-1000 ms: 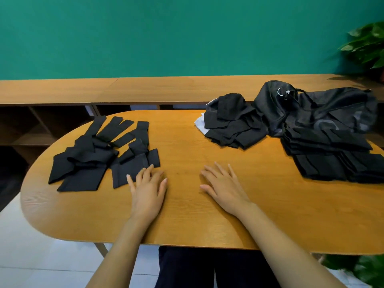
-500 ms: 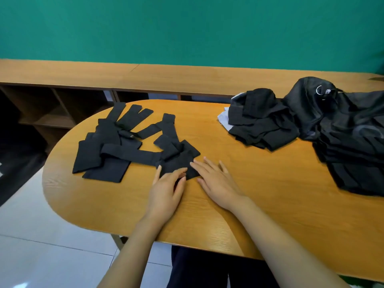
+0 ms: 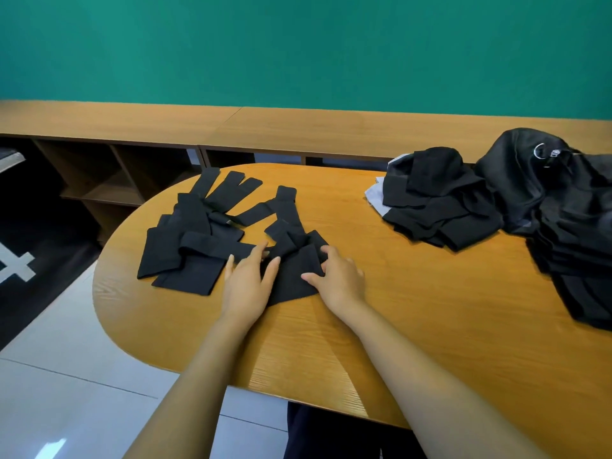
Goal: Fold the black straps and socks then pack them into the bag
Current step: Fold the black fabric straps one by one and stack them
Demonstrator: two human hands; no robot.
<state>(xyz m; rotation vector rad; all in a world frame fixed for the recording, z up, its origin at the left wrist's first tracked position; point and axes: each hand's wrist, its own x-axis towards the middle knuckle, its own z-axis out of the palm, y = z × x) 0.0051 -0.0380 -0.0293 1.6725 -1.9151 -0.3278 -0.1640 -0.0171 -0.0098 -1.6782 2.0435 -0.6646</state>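
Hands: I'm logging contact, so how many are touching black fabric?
2. The left hand lies flat on the black piece; the right hand grips its right edge.

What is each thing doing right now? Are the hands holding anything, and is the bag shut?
Black piece: lying on the table.
Left hand: flat, fingers straight on that piece.
Right hand: fingers bent on that piece; pinching unclear.
Other straps and socks: spread out, overlapping.
Bag: slumped on the table; opening not visible.
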